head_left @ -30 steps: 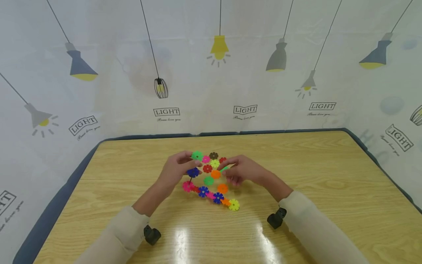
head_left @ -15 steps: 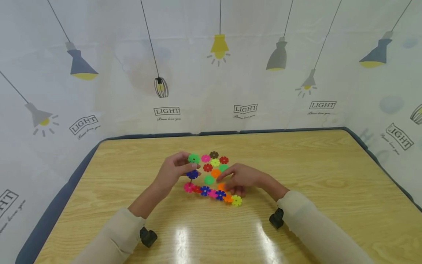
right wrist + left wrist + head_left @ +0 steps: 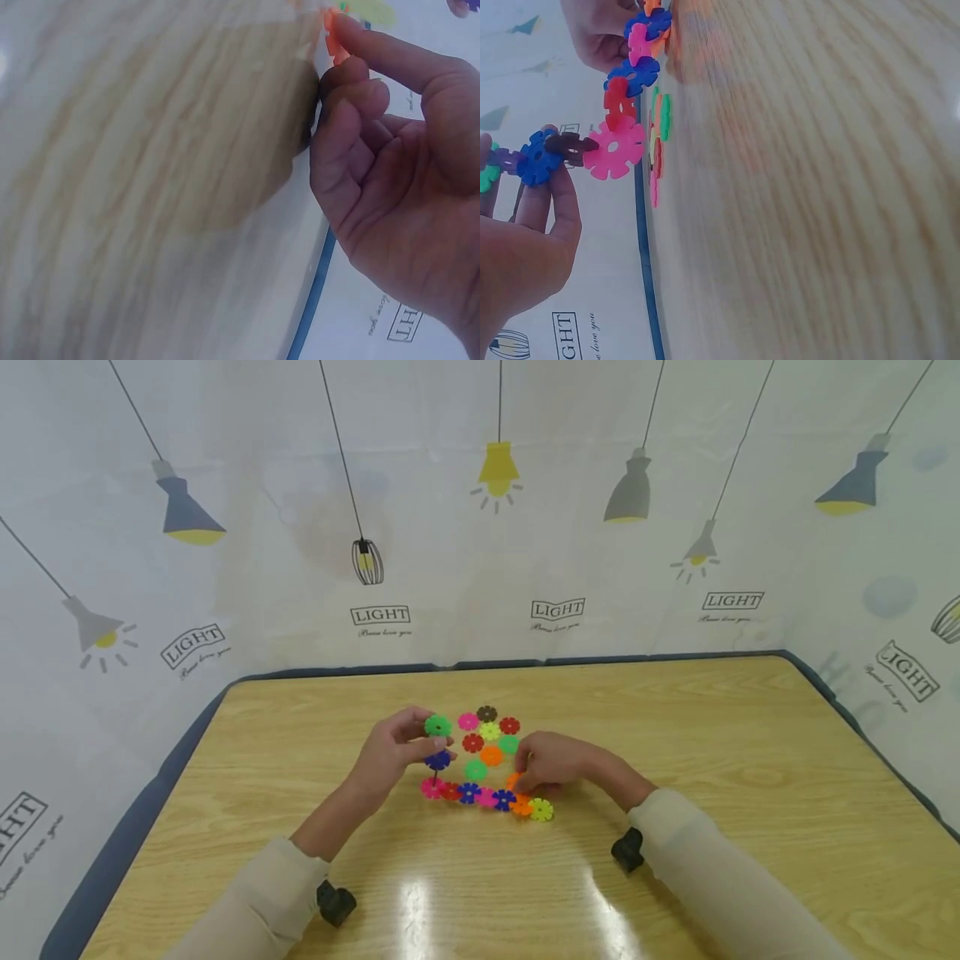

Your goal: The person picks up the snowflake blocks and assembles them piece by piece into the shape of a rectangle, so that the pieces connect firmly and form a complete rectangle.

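A chain of notched, flower-shaped plastic discs [image 3: 469,792] runs from a green disc [image 3: 438,725] through blue, pink, red and orange ones to a yellow disc [image 3: 541,810]. My left hand [image 3: 396,754] grips its upper end around the green and blue discs; in the left wrist view a blue disc [image 3: 540,157] rests against the fingers and a brown one joins it to a pink disc [image 3: 613,147]. Close to the chain's yellow end, my right hand [image 3: 553,763] pinches a loose orange disc [image 3: 335,37] between thumb and index finger. The fingers partly cover that disc.
Several loose discs lie on the wooden table [image 3: 480,893] behind the chain, among them a brown disc [image 3: 487,714], a red disc [image 3: 472,743] and an orange disc [image 3: 491,756]. A curtain [image 3: 450,527] printed with lamps hangs beyond the table's far edge.
My right hand has come down from the loose discs and taken hold of the nearer orange disc. The left hand has tilted the chain, so its yellow end sits slightly higher.
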A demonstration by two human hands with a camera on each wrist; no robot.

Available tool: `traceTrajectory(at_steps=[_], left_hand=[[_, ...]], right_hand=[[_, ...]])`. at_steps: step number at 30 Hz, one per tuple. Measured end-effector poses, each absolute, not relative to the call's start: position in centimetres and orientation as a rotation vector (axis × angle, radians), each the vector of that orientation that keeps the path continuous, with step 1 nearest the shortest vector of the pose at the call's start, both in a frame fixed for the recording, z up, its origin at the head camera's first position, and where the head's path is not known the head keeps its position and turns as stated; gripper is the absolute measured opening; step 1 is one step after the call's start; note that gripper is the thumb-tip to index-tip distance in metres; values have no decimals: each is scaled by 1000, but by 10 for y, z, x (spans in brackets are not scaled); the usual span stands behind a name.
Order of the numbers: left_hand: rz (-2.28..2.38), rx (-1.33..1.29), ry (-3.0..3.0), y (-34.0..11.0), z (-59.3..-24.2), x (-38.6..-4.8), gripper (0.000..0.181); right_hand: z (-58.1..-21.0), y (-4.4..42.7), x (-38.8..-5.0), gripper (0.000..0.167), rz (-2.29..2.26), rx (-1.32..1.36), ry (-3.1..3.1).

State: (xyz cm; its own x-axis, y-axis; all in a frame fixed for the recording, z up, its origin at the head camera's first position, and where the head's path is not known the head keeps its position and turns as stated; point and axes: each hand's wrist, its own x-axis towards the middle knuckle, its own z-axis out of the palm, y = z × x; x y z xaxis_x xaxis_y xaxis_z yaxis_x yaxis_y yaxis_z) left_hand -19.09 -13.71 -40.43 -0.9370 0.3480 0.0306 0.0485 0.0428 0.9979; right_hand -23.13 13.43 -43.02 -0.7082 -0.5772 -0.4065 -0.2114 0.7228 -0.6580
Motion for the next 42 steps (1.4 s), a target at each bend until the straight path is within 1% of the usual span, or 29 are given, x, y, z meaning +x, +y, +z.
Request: traceTrajectory(at_steps=[4,8,16,27,34,42], left_hand=[[2011,404,2098,-137,-406,-191,25],[2034,368,2103,-135,-406,-190,23],[2068,326,2096,-131,-408,-190,24],[2020,288,2150,-123,-415,-191,23],[1996,311,2177,-124,-417,-191,22],[1989,344,2159,-124,-418,-190,25]], right_hand=[[-427,142,-234,15,-846,-553,2316],[-425,148,-236,14,-1014,-466,2309],[-410,145,-237,23,-1376,-278,2211],[-390,128,-225,24,-1573,-302,2059],[-388,114,-218,21,-1618,-330,1995],[-387,101,-214,22,-1683,-284,1912]])
